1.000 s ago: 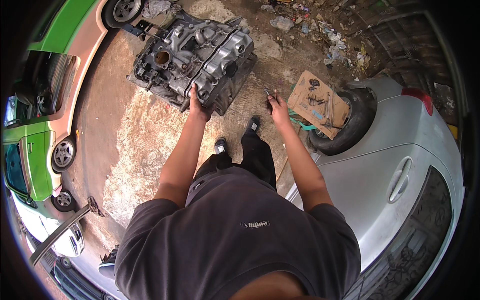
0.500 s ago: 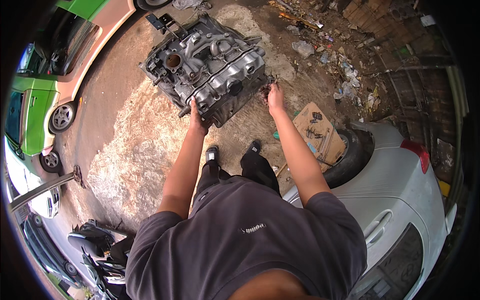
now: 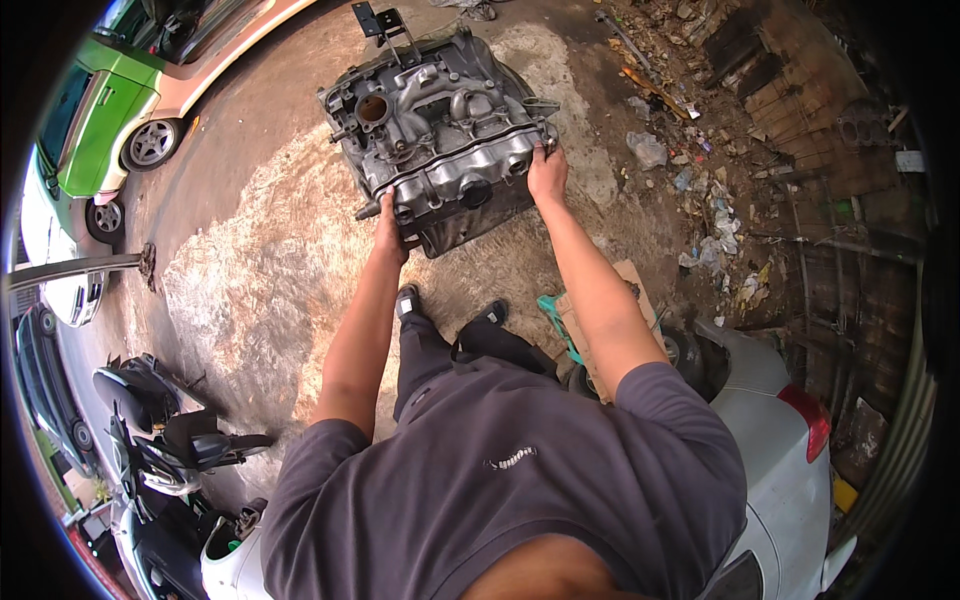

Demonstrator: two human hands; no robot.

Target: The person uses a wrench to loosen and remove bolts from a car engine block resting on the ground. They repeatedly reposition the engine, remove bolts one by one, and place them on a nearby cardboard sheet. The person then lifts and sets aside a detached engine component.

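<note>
A grey, grimy car engine (image 3: 470,178) is in front of me, its ribbed metal cover toward me and a round, rust-brown opening on its upper left. My left hand (image 3: 391,236) grips the near left corner, thumb up along the cover and fingers curled beneath. At the near right corner my right hand (image 3: 547,179) has its thumb on top, with the other fingers mostly hidden. A black bracket (image 3: 378,22) sticks up from the engine's far side. Whether the engine's underside touches the ground cannot be seen.
Litter (image 3: 718,235) lies along the right by a wooden wall (image 3: 765,65). Behind my right arm are a board (image 3: 628,272), a green strap-like thing (image 3: 553,318) and a silver car (image 3: 748,360). A green car (image 3: 95,135) and motorcycles (image 3: 150,400) stand left.
My right hand has moved from beside the engine's right end onto its near right corner. My left hand stays on the left corner. The view has shifted, and my arm covers more of the board.
</note>
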